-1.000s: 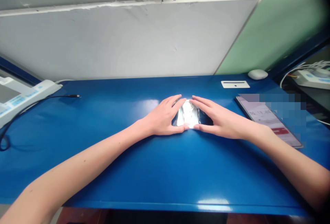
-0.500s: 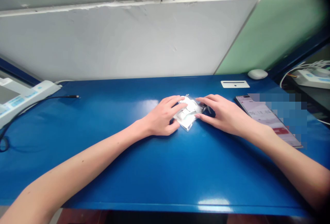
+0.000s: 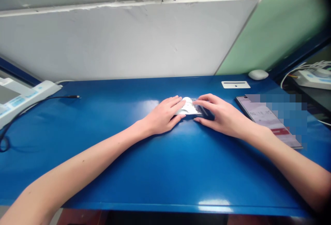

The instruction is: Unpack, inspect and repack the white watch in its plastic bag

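Observation:
A small white piece with clear plastic around it (image 3: 189,108) is between my two hands, just above or on the blue table; its exact kind is not clear. My left hand (image 3: 164,115) has its fingers over the left side of the piece and its thumb at the lower edge, gripping it. To the right, my right hand (image 3: 216,111) is held with thumb and forefinger apart beside the plastic. Its fingertips are close to the clear edge, and whether they touch it is hard to tell.
A phone (image 3: 274,125) with a partly blurred screen lies right of my right forearm. Behind it are a white slotted plate (image 3: 236,85) and a rounded white case (image 3: 258,75). At the left, a black cable (image 3: 51,98) runs past a white power strip (image 3: 38,89). A pale wall panel (image 3: 124,42) bounds the blue table (image 3: 155,169).
The white piece in plastic has turned from a diamond-like position to a flatter one with its near edge level. My left thumb has moved up and right; my right hand has barely shifted.

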The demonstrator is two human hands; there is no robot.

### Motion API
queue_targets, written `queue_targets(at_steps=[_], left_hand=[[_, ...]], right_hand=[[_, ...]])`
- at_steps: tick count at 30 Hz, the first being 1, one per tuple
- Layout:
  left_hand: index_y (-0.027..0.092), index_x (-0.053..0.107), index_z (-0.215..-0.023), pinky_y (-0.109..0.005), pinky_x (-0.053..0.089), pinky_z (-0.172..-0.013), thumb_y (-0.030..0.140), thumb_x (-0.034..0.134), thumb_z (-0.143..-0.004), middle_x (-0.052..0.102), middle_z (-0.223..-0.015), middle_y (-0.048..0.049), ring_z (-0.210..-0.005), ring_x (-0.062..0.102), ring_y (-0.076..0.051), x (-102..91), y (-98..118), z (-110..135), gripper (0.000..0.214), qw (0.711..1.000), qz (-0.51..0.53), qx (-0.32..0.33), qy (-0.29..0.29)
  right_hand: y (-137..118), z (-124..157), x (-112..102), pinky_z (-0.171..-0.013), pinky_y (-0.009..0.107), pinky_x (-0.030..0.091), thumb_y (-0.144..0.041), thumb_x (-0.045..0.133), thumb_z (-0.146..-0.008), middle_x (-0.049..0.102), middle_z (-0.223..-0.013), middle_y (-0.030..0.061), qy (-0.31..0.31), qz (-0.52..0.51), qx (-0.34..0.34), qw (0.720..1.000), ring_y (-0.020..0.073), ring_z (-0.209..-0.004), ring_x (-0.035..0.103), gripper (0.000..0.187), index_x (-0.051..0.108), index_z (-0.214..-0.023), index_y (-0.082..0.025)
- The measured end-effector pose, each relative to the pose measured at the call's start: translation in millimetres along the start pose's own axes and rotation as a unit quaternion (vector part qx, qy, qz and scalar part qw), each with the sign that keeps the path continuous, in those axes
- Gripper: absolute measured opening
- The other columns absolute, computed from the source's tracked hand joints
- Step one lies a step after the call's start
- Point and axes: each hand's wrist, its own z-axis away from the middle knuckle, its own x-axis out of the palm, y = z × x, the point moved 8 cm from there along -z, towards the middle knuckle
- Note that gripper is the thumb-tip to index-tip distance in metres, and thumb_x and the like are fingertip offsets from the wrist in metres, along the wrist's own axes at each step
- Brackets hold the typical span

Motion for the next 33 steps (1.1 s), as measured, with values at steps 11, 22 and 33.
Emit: queue_targets(at_steps=[11,22,33], left_hand=[[0.021,0.062,-0.120,-0.029,0.058,-0.088,0.022,0.062,-0.092,0.073,-0.110,-0.0067,-0.098,0.071,-0.016,-44.0,16,12,0.028,0.962,0.067,0.065,0.255],[0.018,0.053,-0.130,-0.042,0.051,-0.100,0.028,0.065,-0.088,0.061,-0.125,-0.0133,-0.117,0.059,-0.024,-28.5,12,3,0.044,0.985,0.048,0.055,0.155],[0.017,0.058,-0.131,-0.054,0.038,-0.110,0.037,0.071,-0.082,0.062,-0.134,-0.0108,-0.131,0.046,-0.035,-4.0,-3,-5,0.055,0.999,0.044,-0.005,0.018]], right_hand=[[-15,1,-28,-0.078,0.035,0.058,-0.029,0.057,-0.094,0.076,-0.099,0.0053,0.125,-0.103,0.009,0.987,0.0224,-0.087,0.072,0.018,0.071,-0.103,-0.024],[10,3,-24,-0.072,0.031,0.057,-0.029,0.062,-0.090,0.074,-0.087,0.0024,0.158,-0.173,0.134,0.963,0.0189,-0.076,0.071,0.024,0.064,-0.113,-0.023],[2,-3,-5,-0.105,0.048,0.047,-0.037,0.051,-0.096,0.060,-0.133,0.0154,0.051,-0.060,0.027,0.997,0.0298,-0.127,0.054,0.039,0.056,-0.130,-0.018]])
